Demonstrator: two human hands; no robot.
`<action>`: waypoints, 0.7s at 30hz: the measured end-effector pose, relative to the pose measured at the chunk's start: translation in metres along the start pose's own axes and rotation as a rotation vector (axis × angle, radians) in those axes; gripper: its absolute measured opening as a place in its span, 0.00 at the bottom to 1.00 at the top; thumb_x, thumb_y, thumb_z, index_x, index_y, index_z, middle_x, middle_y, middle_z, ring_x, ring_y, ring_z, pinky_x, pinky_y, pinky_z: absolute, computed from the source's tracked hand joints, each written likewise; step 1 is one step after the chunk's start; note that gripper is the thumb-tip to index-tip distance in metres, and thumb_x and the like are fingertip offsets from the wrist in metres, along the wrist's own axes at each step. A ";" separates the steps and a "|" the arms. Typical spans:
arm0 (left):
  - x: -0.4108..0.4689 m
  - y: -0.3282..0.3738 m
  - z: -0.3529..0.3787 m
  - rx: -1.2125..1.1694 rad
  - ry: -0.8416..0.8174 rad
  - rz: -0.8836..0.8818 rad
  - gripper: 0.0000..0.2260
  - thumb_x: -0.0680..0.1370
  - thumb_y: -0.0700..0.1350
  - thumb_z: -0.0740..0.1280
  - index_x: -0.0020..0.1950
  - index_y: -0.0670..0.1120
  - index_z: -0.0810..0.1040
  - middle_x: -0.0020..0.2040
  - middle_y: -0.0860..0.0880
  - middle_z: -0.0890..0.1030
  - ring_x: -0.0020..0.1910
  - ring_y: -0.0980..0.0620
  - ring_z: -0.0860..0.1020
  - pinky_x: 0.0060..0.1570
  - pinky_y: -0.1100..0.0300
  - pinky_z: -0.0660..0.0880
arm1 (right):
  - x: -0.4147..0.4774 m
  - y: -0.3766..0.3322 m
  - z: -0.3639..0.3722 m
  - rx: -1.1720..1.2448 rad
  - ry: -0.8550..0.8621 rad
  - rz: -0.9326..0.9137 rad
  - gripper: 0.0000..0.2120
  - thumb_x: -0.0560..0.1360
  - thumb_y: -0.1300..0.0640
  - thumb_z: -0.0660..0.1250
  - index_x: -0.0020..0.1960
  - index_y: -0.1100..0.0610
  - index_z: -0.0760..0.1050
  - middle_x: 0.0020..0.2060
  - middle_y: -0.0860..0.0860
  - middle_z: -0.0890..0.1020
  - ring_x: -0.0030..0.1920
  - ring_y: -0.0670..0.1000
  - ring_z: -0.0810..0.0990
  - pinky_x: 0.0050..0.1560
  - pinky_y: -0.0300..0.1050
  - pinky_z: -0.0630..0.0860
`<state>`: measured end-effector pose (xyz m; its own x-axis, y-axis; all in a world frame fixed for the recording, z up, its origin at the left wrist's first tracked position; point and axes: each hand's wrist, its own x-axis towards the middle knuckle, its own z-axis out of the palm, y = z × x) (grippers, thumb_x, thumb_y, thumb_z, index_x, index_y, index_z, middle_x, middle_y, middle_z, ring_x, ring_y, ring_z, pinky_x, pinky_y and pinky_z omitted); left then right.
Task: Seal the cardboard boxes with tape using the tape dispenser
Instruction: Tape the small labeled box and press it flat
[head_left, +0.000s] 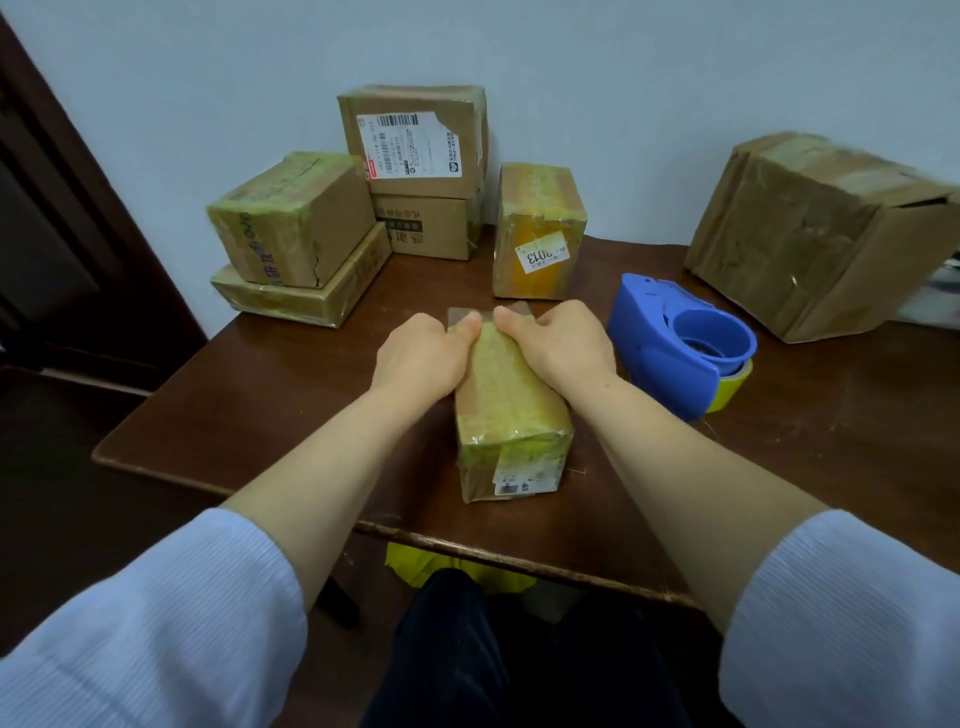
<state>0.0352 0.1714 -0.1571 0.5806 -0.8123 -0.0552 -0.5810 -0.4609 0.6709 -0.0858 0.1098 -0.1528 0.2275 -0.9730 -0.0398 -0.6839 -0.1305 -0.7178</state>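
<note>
A long narrow cardboard box (511, 415) lies on the dark wooden table (270, 395), one end toward me, with yellowish tape along its top and over its near end. My left hand (423, 351) and my right hand (556, 343) grip its far end from either side, thumbs pressed on top. A flap or strip of tape sticks out beyond the thumbs. The blue tape dispenser (675, 340) with a yellow-green roll lies on the table just right of my right hand; neither hand touches it.
Several taped boxes stand at the back: a stack of two at left (291, 228), a labelled pair (415, 140) against the wall, an upright box (537, 234). A large box (810, 234) sits far right. Yellow material (415, 564) hangs under the table's near edge.
</note>
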 end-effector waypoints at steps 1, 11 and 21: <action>-0.001 -0.001 0.000 -0.009 0.000 0.005 0.27 0.79 0.62 0.59 0.47 0.36 0.78 0.49 0.39 0.81 0.49 0.38 0.79 0.39 0.54 0.67 | -0.002 0.002 -0.001 0.016 0.010 -0.025 0.25 0.73 0.37 0.63 0.28 0.54 0.67 0.26 0.49 0.71 0.32 0.53 0.73 0.30 0.44 0.63; -0.005 0.004 -0.017 0.136 0.019 0.092 0.24 0.80 0.59 0.58 0.36 0.42 0.75 0.37 0.41 0.77 0.38 0.44 0.74 0.32 0.55 0.65 | -0.005 -0.006 -0.003 -0.090 -0.035 -0.094 0.26 0.78 0.36 0.53 0.32 0.55 0.66 0.31 0.50 0.70 0.39 0.55 0.74 0.40 0.48 0.68; -0.013 -0.003 -0.018 -0.297 0.049 0.062 0.19 0.76 0.57 0.68 0.41 0.40 0.84 0.40 0.42 0.83 0.43 0.43 0.81 0.49 0.46 0.79 | -0.013 0.006 0.002 0.289 0.035 -0.031 0.16 0.76 0.43 0.63 0.37 0.52 0.78 0.35 0.49 0.79 0.40 0.52 0.78 0.45 0.50 0.76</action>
<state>0.0397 0.1900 -0.1447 0.5804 -0.8140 0.0235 -0.4284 -0.2807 0.8589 -0.0916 0.1222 -0.1578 0.2178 -0.9760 0.0057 -0.4500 -0.1056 -0.8867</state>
